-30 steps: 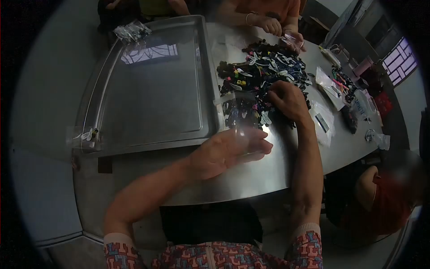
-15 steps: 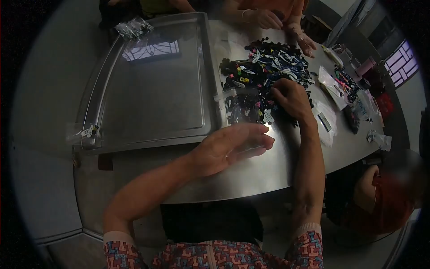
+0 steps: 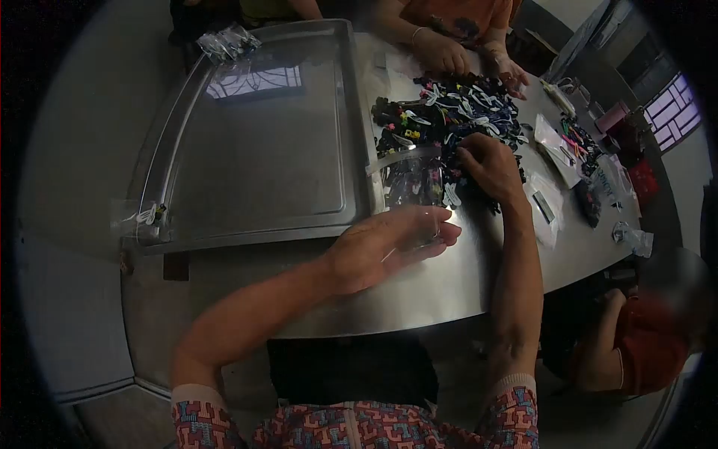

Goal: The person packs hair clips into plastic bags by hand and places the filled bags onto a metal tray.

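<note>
My left hand [image 3: 389, 243] is closed around the lower end of a clear plastic bag [image 3: 413, 176], just in front of the pile. The bag stands up with its top edge away from me, and the pile shows through it. My right hand [image 3: 490, 166] rests at the near right of a pile of small dark hair ties [image 3: 467, 108] with white, yellow and pink bits. Its fingers are curled at the hair ties; what they pinch is hidden.
A large metal tray [image 3: 262, 150] lies to the left, with filled bags [image 3: 228, 43] on its far corner. A co-worker's hands [image 3: 441, 52] are at the pile's far side. Plastic packets [image 3: 553, 138] lie on the right; a seated person [image 3: 651, 344] is at lower right.
The co-worker's hand across the table has come down onto the far edge of the pile. My hands have hardly moved; the bag's top has tilted slightly right.
</note>
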Demonstrator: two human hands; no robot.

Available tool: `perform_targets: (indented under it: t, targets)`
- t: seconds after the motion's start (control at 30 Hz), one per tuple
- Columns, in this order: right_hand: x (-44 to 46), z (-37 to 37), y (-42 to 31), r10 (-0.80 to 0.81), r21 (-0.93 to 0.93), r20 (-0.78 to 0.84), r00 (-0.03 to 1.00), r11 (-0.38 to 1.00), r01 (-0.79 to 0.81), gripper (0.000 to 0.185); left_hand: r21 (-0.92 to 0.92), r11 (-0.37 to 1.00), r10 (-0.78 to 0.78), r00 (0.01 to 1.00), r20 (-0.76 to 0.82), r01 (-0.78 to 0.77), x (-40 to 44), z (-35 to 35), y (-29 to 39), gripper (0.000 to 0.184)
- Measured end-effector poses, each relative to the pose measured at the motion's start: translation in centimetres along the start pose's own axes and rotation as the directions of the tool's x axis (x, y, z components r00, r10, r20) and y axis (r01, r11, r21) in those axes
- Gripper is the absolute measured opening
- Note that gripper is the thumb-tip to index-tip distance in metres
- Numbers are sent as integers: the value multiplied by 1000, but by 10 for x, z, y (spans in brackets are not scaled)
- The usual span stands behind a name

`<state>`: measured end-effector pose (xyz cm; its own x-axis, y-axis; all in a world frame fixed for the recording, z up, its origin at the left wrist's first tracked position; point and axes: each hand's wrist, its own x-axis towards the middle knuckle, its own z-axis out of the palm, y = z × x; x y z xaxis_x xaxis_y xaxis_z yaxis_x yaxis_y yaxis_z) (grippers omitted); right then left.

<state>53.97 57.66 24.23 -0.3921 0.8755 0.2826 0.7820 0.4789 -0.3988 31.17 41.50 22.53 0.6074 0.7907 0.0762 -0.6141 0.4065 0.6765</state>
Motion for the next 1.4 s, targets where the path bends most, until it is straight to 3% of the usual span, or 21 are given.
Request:
perform_targets:
  t: [0.3, 0.5, 1.17, 1.27, 1.33, 1.4]
  targets:
    - [-1, 0, -2, -12, 20, -21, 1000, 1000, 13, 20, -6, 999, 40, 997, 72, -40, 1, -6, -5, 50]
    - [-1, -1, -4, 12, 34, -5, 1000, 999, -12, 20, 45, 999, 14, 1000, 9, -14, 1, -3, -3, 51]
    - [-1, 1, -2, 4, 60, -22, 1000, 998, -3, 20, 27, 1000, 15, 999, 43, -16, 0, -3, -4, 52]
    - [-1, 0, -3, -35, 74, -2, 999, 997, 35, 22, 28, 999, 17, 998, 58, -18, 1, -7, -6, 53]
    - [-1, 1, -3, -152, 84, -120, 981, 983, 163, 25, 37, 999, 21, 998, 64, -24, 1, -6, -6, 53]
    - [-3, -11, -20, -45, 394, 75, 996, 919, 12, 27, 110, 993, 27, 998, 50, -32, 0, -3, -4, 53]
